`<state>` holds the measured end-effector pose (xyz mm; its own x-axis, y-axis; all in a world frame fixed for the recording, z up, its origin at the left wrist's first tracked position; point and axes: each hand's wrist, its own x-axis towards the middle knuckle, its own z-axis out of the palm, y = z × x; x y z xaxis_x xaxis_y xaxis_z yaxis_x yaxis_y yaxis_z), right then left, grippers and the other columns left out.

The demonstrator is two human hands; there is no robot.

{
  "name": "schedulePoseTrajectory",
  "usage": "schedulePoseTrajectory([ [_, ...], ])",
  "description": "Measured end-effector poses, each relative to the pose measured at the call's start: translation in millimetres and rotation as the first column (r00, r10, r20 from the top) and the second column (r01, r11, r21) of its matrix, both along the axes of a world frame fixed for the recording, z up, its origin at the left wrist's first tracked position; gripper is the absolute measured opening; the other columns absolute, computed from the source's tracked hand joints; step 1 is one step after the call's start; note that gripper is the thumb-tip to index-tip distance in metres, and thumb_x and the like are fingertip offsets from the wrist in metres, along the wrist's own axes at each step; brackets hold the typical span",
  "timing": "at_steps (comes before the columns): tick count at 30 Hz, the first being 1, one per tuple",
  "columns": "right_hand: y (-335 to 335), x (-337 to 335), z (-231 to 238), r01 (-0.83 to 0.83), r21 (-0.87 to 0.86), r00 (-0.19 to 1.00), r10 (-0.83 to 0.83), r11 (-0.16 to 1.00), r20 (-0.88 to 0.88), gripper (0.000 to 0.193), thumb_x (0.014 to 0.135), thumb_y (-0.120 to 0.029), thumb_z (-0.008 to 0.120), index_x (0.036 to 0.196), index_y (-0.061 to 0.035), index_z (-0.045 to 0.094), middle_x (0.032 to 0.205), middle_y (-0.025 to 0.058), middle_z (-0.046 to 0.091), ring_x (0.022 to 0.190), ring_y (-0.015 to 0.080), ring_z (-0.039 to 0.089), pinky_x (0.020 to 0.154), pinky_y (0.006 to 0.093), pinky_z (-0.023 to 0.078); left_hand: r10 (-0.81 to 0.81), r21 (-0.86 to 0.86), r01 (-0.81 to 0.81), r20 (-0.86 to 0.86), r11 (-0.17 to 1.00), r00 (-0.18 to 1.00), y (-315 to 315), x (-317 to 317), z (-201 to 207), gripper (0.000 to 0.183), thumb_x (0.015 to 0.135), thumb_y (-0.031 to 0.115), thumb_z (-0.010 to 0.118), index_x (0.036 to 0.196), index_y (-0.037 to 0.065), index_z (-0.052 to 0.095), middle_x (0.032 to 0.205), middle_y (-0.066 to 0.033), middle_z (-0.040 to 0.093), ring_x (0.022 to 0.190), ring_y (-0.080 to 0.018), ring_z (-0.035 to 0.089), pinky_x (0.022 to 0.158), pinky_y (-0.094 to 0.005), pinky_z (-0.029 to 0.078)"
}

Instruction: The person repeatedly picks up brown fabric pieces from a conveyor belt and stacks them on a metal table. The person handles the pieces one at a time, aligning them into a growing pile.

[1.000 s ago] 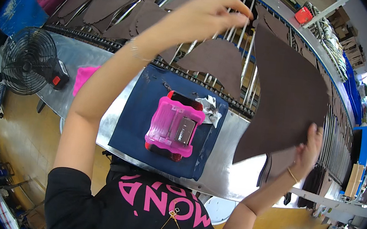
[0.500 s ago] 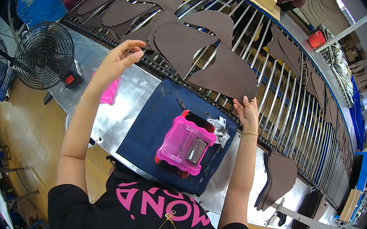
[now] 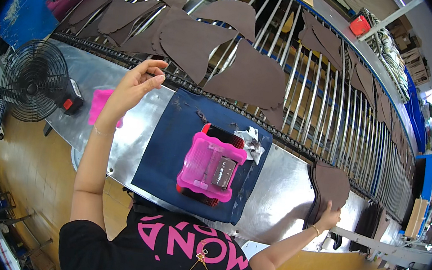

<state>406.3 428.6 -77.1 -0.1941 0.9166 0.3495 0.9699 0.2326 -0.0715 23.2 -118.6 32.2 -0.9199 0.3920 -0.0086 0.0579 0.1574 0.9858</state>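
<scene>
My right hand [image 3: 329, 218] is at the near edge of a stack of brown leather-like cut pieces [image 3: 331, 188] on the metal table's right side. Its thumb and fingers are apart and touch the stack; some fingertips are hard to make out. Over the table's far edge hovers my left hand [image 3: 146, 80], holding nothing, fingers loosely curved and apart from the thumb. More brown pieces lie on the metal bars, including a large one [image 3: 249, 77] near the middle. A pink wavy-edged plastic frame [image 3: 194, 159] with a dark block [image 3: 224, 172] rests on a dark blue mat [image 3: 156, 165].
A black fan [image 3: 33, 82] stands at left, near a pink piece [image 3: 101, 106] on the metal table [image 3: 279, 187]. Crumpled silvery material [image 3: 249, 143] lies beside the pink frame. The barred conveyor [image 3: 311, 98] runs along the table's far side. A white bar [image 3: 374, 243] crosses at right.
My right hand has left the large brown piece on the bars and moved right and nearer, to the stack. My left hand stays raised. The view has shifted slightly.
</scene>
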Motion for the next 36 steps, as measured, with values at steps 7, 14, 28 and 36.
schedulePoseTrajectory([
  [7,-15.4,39.6,-6.6,0.088,-0.101,0.995,-0.083,0.991,0.055,0.061,0.076,-0.049,0.067,0.093,0.0097,0.063,0.09,0.027,0.062,0.086,0.0408,0.058,0.079,0.0463,0.046,-0.078,0.038,0.077,0.032,0.996,0.996,18.9,6.8,-0.9,0.035,0.089,0.018,0.061,0.119,0.004,0.053,0.095,-0.0003,0.054,0.085,-0.0077,0.052,0.077,-0.0218,0.043],
  [14,-23.1,24.0,-3.0,0.162,-0.19,0.987,-0.157,0.968,0.038,0.059,0.074,-0.051,0.067,0.096,0.0041,0.064,0.094,0.0259,0.062,0.089,0.0385,0.06,0.072,0.0498,0.05,-0.09,-0.077,0.088,-0.031,0.993,0.995,18.0,17.2,-8.5,0.036,0.088,0.018,0.057,0.122,0.006,0.052,0.102,-0.0024,0.057,0.084,-0.0109,0.055,0.075,-0.0241,0.041],
  [28,-31.5,8.7,19.3,0.342,-0.356,0.88,-0.429,0.87,-0.202,0.056,0.068,-0.041,0.078,0.108,-0.0089,0.057,0.119,0.0176,0.054,0.106,0.0375,0.054,0.094,0.0477,0.041,-0.11,-0.134,0.106,-0.018,0.985,0.994,21.7,17.6,-13.8,0.034,0.09,0.024,0.057,0.12,0.008,0.054,0.101,-0.0024,0.058,0.085,-0.0105,0.056,0.078,-0.0247,0.041],
  [36,-13.5,21.6,17.1,0.238,-0.363,0.921,-0.328,0.901,-0.209,0.066,0.061,-0.041,0.081,0.109,-0.0035,0.055,0.111,0.0181,0.06,0.105,0.0346,0.057,0.088,0.0472,0.044,-0.108,-0.175,0.105,-0.011,0.979,0.994,20.5,22.1,-17.2,0.036,0.09,0.025,0.057,0.12,0.006,0.053,0.102,-0.0036,0.058,0.085,-0.011,0.056,0.075,-0.0238,0.041],
])
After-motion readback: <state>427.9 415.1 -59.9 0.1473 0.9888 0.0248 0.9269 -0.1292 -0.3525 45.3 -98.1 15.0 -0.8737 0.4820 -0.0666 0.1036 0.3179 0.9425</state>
